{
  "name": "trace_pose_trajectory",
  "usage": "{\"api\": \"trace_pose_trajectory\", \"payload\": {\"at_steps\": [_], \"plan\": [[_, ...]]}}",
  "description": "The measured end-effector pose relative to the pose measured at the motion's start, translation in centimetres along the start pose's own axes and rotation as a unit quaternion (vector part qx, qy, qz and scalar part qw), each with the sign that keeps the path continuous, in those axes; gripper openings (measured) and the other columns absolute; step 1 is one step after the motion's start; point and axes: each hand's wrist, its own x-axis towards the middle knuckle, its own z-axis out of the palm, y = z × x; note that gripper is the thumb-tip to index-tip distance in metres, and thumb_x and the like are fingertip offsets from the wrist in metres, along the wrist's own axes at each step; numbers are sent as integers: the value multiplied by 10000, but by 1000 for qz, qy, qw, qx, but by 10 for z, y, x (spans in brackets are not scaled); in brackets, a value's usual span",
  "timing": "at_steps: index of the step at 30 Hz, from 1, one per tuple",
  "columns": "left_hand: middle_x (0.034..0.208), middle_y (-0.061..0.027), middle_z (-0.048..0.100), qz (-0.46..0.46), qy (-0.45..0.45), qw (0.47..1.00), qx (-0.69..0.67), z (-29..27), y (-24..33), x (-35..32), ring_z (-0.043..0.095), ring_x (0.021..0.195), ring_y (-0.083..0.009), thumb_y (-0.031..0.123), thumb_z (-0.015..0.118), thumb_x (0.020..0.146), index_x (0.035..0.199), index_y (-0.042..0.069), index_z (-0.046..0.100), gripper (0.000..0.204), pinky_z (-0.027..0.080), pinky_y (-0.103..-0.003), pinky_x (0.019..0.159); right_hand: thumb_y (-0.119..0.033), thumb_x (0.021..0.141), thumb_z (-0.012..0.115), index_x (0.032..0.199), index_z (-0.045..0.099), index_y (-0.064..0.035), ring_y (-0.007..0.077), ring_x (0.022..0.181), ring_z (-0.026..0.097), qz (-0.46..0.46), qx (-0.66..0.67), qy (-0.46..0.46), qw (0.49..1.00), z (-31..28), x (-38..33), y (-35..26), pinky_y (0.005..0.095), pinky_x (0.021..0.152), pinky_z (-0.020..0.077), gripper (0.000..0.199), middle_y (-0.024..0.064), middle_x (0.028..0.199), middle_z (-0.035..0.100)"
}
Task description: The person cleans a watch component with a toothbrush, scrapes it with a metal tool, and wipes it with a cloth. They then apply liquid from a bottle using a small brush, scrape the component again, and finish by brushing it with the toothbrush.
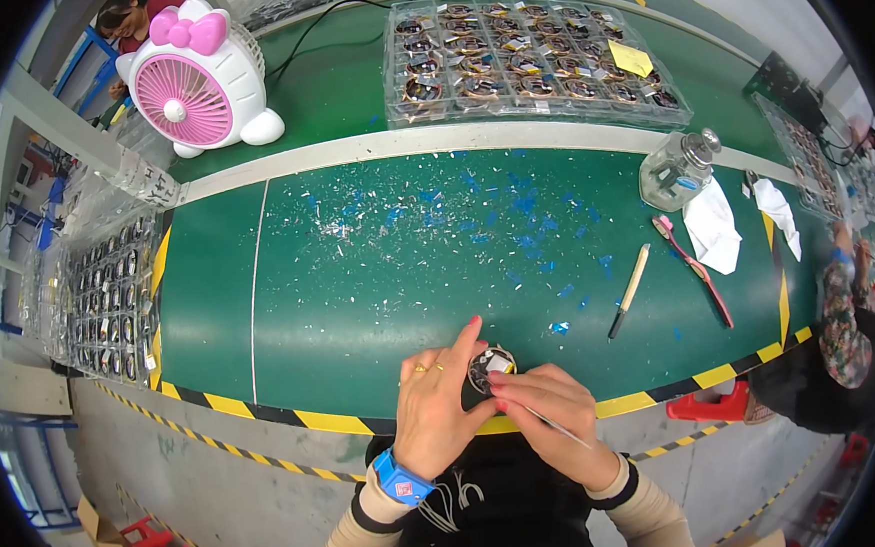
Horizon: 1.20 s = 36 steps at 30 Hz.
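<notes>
A small round electronic part (pixel 480 372) with a dark inside and a white patch sits at the table's front edge, right before my body. My left hand (pixel 433 399) steadies it, thumb on the near side and index finger stretched along the far left side. Pinched in my right hand (pixel 554 412) is a thin pale stick-like tool (pixel 566 433), its rear end pointing back toward my right wrist. The right fingertips touch the part and hide the tool's front end. A blue band is around my left wrist.
White and blue scraps (pixel 434 214) litter the green table (pixel 331 330). To the right are a craft knife (pixel 629 292), a pink toothbrush (pixel 696 270), a glass bottle (pixel 676 174) and white tissue (pixel 712 227). Beyond the ledge stand a pink-white fan (pixel 186 88) and trays of round parts (pixel 530 57). A co-worker (pixel 842 334) sits right.
</notes>
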Motion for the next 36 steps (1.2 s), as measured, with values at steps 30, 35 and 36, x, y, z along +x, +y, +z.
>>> {"api": "trace_pose_trajectory", "payload": {"at_steps": [30,35,36], "plan": [[1079,-71,674,2,7,1000,24,2,1,0,596,967,-277,114,845,617,1420,78,429,905,381,-389,907,100,721,714,968,689,44,294,796,645,11,-55,50,997,11,-1,-8,340,697,526,255,164,1013,709],[1070,-75,670,1,14,1000,28,3,2,0,595,965,-281,118,839,626,1418,82,432,891,383,-392,905,89,727,718,981,679,52,300,804,638,-6,-54,44,998,13,-2,-6,345,688,530,260,169,1017,700],[1068,-76,669,4,18,999,28,3,2,0,595,961,-283,118,837,627,1417,82,433,888,384,-393,905,81,731,721,988,675,56,302,807,636,-12,-54,40,998,13,-2,-7,348,682,532,262,171,1021,696]]}}
